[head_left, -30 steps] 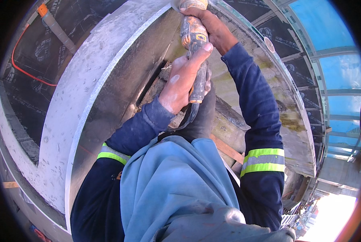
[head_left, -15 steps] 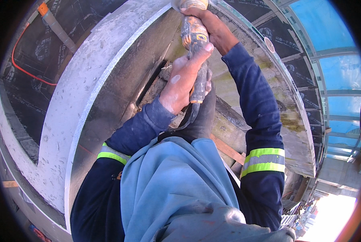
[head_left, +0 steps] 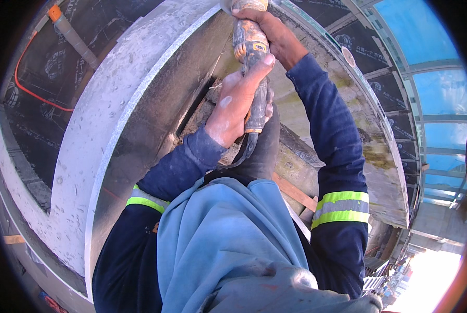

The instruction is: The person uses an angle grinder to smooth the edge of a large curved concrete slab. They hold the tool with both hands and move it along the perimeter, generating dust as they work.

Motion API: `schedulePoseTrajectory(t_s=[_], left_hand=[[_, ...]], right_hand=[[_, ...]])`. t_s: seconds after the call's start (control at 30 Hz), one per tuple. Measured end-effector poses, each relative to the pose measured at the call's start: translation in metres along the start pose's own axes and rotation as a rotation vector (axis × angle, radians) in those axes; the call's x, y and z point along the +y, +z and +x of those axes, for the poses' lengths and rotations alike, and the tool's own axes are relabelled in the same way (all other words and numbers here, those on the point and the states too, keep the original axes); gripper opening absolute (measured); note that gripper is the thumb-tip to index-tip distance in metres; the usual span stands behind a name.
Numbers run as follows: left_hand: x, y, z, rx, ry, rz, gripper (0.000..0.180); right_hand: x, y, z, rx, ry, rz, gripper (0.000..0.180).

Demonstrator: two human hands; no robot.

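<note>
A dusty orange and dark corded angle grinder (head_left: 250, 37) stretches away from me at the top of the view. My left hand (head_left: 234, 107) wraps around its rear handle, thumb lying along the top. Farther forward, my right hand (head_left: 279, 35) grips the grinder near its head. The head sits at the upper edge of the picture, by the far end of a pale concrete wall edge (head_left: 149, 79); its disc is mostly cut off and blurred. A dark cord (head_left: 248, 148) runs from the handle back toward my lap.
Left of me curves a rough white concrete wall (head_left: 87, 151). Beyond it are an orange-tipped pipe (head_left: 71, 34) and a red hose (head_left: 18, 73). On my right stands a stained board panel (head_left: 382, 161). Planks (head_left: 296, 192) and rubble (head_left: 198, 117) lie below.
The grinder and both hands have shifted very slightly toward the upper left. Both grips stay the same.
</note>
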State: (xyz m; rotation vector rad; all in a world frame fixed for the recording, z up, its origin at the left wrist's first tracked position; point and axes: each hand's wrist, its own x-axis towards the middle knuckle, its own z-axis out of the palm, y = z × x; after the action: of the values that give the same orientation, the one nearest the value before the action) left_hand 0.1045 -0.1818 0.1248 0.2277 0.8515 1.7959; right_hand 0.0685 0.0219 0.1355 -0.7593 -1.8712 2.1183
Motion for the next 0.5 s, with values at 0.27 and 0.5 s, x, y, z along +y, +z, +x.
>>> schedulePoseTrajectory(t_s=[0.27,0.5], left_hand=[[0.007,-0.002,0.007,-0.007,-0.018,-0.011,0.049],[0.004,0.0,-0.002,0.019,-0.022,-0.013,0.047]], right_hand=[[-0.006,0.0,0.011,-0.004,0.072,0.032,0.027],[0.0,-0.001,0.003,-0.015,0.012,0.03,0.044]])
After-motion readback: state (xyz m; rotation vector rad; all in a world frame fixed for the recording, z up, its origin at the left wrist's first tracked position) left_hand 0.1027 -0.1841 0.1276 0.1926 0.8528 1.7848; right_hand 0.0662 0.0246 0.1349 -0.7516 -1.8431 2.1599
